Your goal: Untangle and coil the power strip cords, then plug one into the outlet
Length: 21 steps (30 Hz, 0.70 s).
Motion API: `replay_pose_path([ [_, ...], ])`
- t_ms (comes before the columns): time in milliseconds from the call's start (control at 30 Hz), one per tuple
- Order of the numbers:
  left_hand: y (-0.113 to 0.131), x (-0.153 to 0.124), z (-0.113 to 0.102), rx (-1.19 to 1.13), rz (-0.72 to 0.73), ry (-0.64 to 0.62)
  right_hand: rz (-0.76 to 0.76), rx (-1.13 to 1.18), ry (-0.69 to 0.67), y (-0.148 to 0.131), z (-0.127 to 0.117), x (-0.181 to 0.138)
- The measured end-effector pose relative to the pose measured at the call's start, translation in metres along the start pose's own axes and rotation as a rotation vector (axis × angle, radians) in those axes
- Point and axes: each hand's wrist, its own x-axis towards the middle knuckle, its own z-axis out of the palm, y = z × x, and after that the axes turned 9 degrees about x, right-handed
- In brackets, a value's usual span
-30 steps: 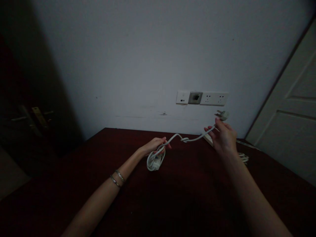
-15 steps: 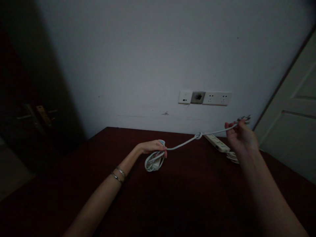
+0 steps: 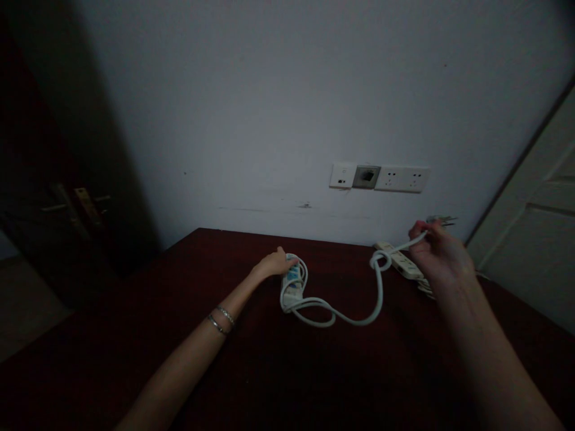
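My left hand (image 3: 272, 264) rests on the far end of a white power strip (image 3: 291, 281) lying on the dark red table (image 3: 251, 359), fingers curled over it. The strip's white cord (image 3: 354, 318) loops around the strip, sags across the table and rises through a knot (image 3: 376, 260) to my right hand (image 3: 438, 254). That hand is closed on the cord just behind its plug (image 3: 442, 221), held above the table near the wall.
A second white power strip (image 3: 399, 261) with bundled cord lies at the table's back right. Wall sockets (image 3: 381, 178) sit on the white wall above it. A white door (image 3: 534, 239) stands at right and a dark door with handle (image 3: 76, 206) at left.
The taut cord has gone slack and now sags onto the table. My left hand set the strip bundle down flat. My right hand moved right, then stayed raised with the plug end.
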Motion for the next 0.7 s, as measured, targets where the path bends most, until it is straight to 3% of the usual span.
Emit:
replay_pose_path([
  [100,-0.006,0.0,0.009,0.021,-0.157,-0.186,0.053,0.006,-0.037,0.0,0.004,-0.009],
  [167,-0.011,0.002,0.013,-0.05,-0.177,-0.29,0.092,0.017,-0.067,0.0,0.006,-0.015],
  [367,-0.028,0.019,0.022,-0.359,-0.11,-0.369,0.269,0.078,-0.135,-0.007,0.006,-0.018],
  [500,-0.033,0.028,0.019,-0.619,-0.103,-0.31,0.409,0.121,-0.258,-0.019,0.001,-0.012],
  [700,-0.042,0.037,-0.016,-1.181,0.052,-0.136,0.289,0.02,-0.416,-0.035,0.002,-0.019],
])
